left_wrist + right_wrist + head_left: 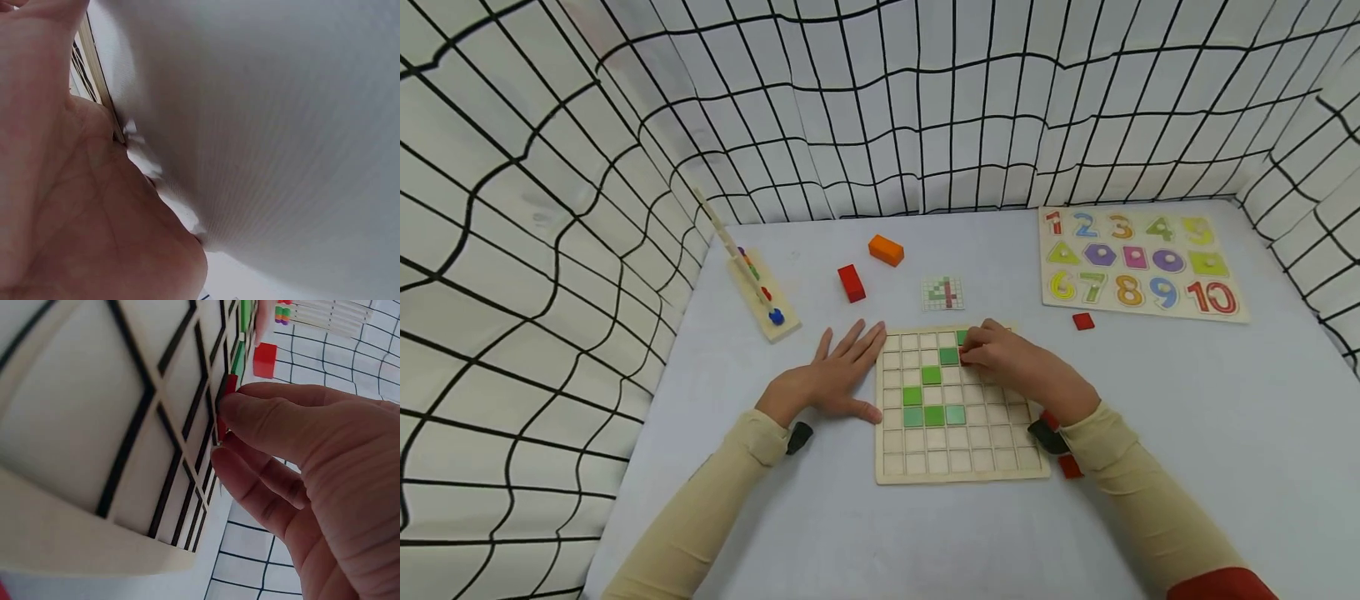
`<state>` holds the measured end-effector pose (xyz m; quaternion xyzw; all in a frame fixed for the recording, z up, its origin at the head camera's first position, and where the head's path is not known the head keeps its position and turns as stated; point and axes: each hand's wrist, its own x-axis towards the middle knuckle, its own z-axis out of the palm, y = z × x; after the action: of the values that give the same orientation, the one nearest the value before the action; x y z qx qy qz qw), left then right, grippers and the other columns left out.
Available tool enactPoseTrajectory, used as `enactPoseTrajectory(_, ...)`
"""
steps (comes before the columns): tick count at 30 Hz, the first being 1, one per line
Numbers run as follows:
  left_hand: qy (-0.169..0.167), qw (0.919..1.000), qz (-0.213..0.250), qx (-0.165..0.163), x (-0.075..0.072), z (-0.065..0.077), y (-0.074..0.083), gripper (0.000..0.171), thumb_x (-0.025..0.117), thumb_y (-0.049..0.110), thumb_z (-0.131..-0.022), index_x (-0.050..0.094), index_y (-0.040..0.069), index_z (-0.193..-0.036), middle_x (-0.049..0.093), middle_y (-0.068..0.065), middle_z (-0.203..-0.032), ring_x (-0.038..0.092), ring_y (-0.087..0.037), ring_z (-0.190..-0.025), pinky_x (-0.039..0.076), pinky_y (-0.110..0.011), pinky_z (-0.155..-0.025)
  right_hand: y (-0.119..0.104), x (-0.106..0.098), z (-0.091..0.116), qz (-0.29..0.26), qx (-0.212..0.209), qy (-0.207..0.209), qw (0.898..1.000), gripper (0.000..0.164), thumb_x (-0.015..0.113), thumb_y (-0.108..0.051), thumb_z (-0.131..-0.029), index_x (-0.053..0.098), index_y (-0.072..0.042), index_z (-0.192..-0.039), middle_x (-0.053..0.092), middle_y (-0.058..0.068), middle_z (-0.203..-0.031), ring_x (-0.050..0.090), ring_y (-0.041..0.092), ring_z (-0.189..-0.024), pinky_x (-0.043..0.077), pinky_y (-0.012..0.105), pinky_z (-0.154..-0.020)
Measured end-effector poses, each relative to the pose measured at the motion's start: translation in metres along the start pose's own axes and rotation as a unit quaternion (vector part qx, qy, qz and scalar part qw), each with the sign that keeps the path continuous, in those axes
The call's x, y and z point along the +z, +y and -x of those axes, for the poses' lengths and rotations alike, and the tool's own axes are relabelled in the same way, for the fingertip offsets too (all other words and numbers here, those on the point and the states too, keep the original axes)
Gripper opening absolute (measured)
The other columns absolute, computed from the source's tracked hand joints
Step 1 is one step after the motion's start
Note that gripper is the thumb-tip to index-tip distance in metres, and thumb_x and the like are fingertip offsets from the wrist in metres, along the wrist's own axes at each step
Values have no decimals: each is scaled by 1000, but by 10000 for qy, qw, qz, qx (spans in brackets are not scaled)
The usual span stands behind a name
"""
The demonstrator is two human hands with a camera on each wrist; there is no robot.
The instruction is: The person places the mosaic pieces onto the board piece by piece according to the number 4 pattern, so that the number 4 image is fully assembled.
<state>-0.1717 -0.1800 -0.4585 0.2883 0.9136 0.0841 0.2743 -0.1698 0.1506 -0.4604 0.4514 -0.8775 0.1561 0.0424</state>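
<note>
A square wooden grid board [962, 477] lies on the white table, with several green tiles [932, 375] set in its cells in a slanting line and a short row. My right hand [1028, 371] is over the board's upper middle. Its thumb and fingers pinch a red tile [230, 385] down at a cell beside the green ones. Spread flat on the table, my left hand [835, 379] has its fingertips and thumb at the board's left edge. Beyond the board lies a small card [942, 293] printed with a green and dark red figure 4 on a grid.
Loose red tiles [1071, 467] lie by my right wrist, and another red tile [1083, 321] sits below the number puzzle [1142, 306]. Farther back are a red block [852, 283] and an orange block [886, 250]. A wooden bead stand [781, 330] is at left. Black netting [850, 125] surrounds the table.
</note>
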Motion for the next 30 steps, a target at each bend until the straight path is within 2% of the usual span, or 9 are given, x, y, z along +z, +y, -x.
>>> enactPoseTrajectory(5,-56,9998,-151,-101,-4,2,3,130,74,69,-90,-9,14,-173,-17,-2,-182,-21,-33,-168,-13,-71,-130,-2,-1,-2,28,172,-31,9998,19,81,3,-90,84,-2,-109,73,13,-106,64,26,-100,63,34,-87)
enactPoseTrajectory(12,-26,10000,26,-48,1,-2,0,131,76,68,-90,-10,14,-173,-19,0,-182,-23,-32,-168,-17,-70,-129,0,0,-2,-23,342,87,9994,13,80,6,-90,85,-1,-101,69,13,-100,61,26,-92,62,33,-80)
enactPoseTrajectory(17,-52,9999,-70,-66,0,-3,1,130,75,68,-90,-9,14,-173,-18,-1,-182,-22,-33,-168,-15,-70,-130,-1,1,1,-205,382,189,9989,12,80,6,-90,83,0,-100,66,15,-100,61,25,-91,60,33,-78)
enactPoseTrajectory(25,-94,9996,-233,-156,-2,-1,5,129,74,69,-91,-10,13,-173,-17,-3,-182,-20,-34,-168,-12,-72,-130,-5,-2,6,-111,344,198,9992,26,83,-5,-91,80,1,-116,69,16,-109,66,26,-98,63,34,-82)
enactPoseTrajectory(30,-75,9997,-215,-130,-4,-1,5,130,74,69,-91,-10,13,-172,-18,-2,-182,-21,-34,-168,-12,-71,-130,-4,-8,9,-329,503,-2,9982,24,84,-4,-90,80,1,-114,70,17,-114,69,28,-104,65,36,-88)
